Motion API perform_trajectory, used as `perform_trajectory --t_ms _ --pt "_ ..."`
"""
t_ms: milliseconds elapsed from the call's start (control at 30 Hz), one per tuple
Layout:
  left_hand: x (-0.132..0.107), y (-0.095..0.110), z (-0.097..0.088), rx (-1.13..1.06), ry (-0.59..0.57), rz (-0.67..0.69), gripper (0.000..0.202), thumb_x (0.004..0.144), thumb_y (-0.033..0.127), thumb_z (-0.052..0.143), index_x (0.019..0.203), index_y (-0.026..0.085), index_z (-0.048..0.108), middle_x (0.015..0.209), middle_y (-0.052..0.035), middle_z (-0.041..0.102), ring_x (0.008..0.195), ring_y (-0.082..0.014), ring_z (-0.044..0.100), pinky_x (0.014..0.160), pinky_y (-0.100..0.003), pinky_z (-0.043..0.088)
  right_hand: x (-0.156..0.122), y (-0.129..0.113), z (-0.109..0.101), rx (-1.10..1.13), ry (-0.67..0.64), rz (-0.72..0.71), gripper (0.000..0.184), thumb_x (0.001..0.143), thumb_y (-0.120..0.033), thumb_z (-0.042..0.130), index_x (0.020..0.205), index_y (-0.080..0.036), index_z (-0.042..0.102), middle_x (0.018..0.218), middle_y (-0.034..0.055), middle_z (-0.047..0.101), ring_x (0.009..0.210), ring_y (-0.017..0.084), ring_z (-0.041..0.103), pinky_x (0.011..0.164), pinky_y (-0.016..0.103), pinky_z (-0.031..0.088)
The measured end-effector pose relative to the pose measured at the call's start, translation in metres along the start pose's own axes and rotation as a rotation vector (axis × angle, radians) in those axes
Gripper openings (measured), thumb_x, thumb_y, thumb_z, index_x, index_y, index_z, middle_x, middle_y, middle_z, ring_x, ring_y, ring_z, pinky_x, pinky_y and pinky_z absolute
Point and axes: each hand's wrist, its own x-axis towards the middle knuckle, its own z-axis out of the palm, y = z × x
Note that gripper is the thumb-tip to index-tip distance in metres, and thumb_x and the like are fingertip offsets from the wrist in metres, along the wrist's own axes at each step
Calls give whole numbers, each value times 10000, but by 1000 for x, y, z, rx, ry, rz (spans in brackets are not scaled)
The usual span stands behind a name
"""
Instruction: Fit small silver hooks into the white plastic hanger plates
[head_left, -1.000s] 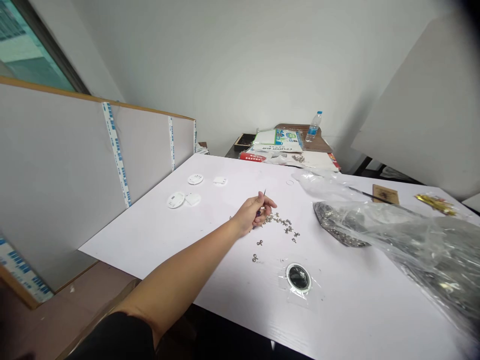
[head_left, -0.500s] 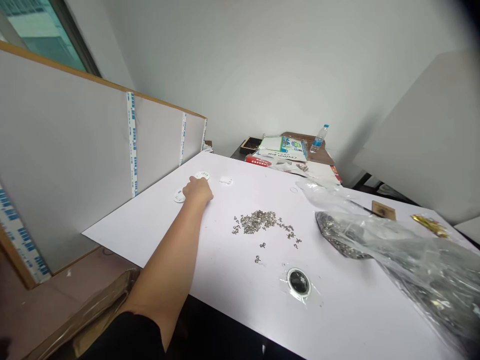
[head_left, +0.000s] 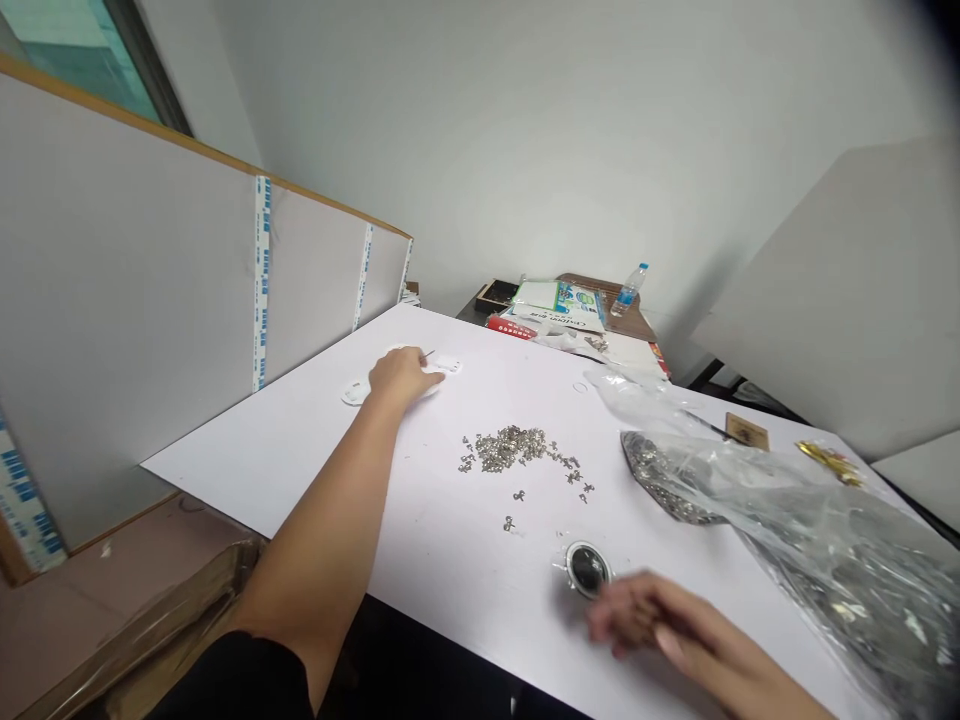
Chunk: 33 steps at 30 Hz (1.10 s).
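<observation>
At the far left of the table, my left hand [head_left: 399, 374] is closed around a thin white card [head_left: 429, 392], which shows below my thumb and is mostly hidden. A rounded white card [head_left: 353, 392] lies left of this hand, and another white piece [head_left: 450, 365] lies just right of it. My right hand [head_left: 637, 615], blurred by motion, is low over the table beside a round dark insert with a pale rim [head_left: 586, 568]. Its fingers look bent, but whether they hold anything is unclear. Between the hands lies a pile of small silvery metal pieces [head_left: 510, 447].
Clear plastic bags [head_left: 795, 510] of metal pieces cover the right side. Beyond them lie a brown square [head_left: 747, 431] and gold packaging [head_left: 827, 462]. A water bottle [head_left: 628, 290] and papers stand at the back. A white partition [head_left: 180, 270] borders the left.
My left hand has shifted slightly right, uncovering more of the left card; a white card now shows under its thumb. My right hand has entered from the lower right. The view has shifted slightly.
</observation>
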Motion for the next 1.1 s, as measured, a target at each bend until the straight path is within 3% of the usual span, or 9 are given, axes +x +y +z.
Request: perform_trajectory --t_ms 67,133,233,333,467,633,733,867,1100 --pt "-15 21 6 -371 -103 288 432 714 528 709 993 202 666 1033 -95 667 885 -236 615 798 -359 453 36 -10 -2 232 44 -84 388 888 -527 540 1191 -293 606 1235 123 621 1099 310 612 967 518 462" --pt "-39 46 21 -713 -337 566 458 736 514 707 1042 178 652 1051 -86 656 766 -147 586 740 -288 441 70 -16 0 448 121 -114 392 892 -497 570 1217 -277 562 1287 117 587 1105 287 616 968 497 476" --pt "-80 78 51 -957 -593 714 479 727 488 734 1053 152 638 938 -59 632 583 -65 456 601 -229 373 109 -17 6 723 179 -127 369 899 -508 565 1163 -251 569 1167 96 631 1013 252 659 953 470 513" --pt "-108 92 75 -956 -683 765 503 679 455 785 1051 158 624 827 -14 586 574 -64 395 571 -216 329 128 -13 6 782 315 -224 278 862 -445 653 1032 -231 609 899 29 651 769 157 659 751 294 590" --pt "-104 88 80 -828 -673 809 468 695 449 770 1054 173 650 948 -37 595 605 -70 400 602 -232 342 130 -3 -11 678 438 -242 316 786 -387 747 1012 -215 609 760 -14 614 541 85 548 447 174 470" --pt "-78 73 64 -452 -814 847 303 719 389 736 945 192 692 883 -41 636 703 -144 536 647 -269 388 129 24 -47 244 809 -274 471 695 -477 777 1045 -223 591 766 0 627 533 147 556 410 251 441" --pt "-77 71 61 -226 -911 950 324 631 349 798 916 223 709 887 -34 647 813 -196 577 684 -282 402 131 39 -60 2 930 -265 472 707 -486 750 1074 -230 600 825 20 655 580 169 571 525 313 489" --pt "-89 78 64 -116 -856 992 262 680 363 770 897 238 691 901 -28 641 841 -199 567 704 -285 403 135 45 -64 -136 955 -290 385 769 -475 674 1063 -238 600 945 36 685 787 229 632 746 389 504" --pt "-118 99 90 -175 -505 930 204 882 343 575 1043 260 669 1012 -44 621 907 -203 578 806 -326 420 138 44 -65 -155 989 -295 370 796 -434 627 1107 -241 573 1028 52 684 925 258 626 867 408 456"
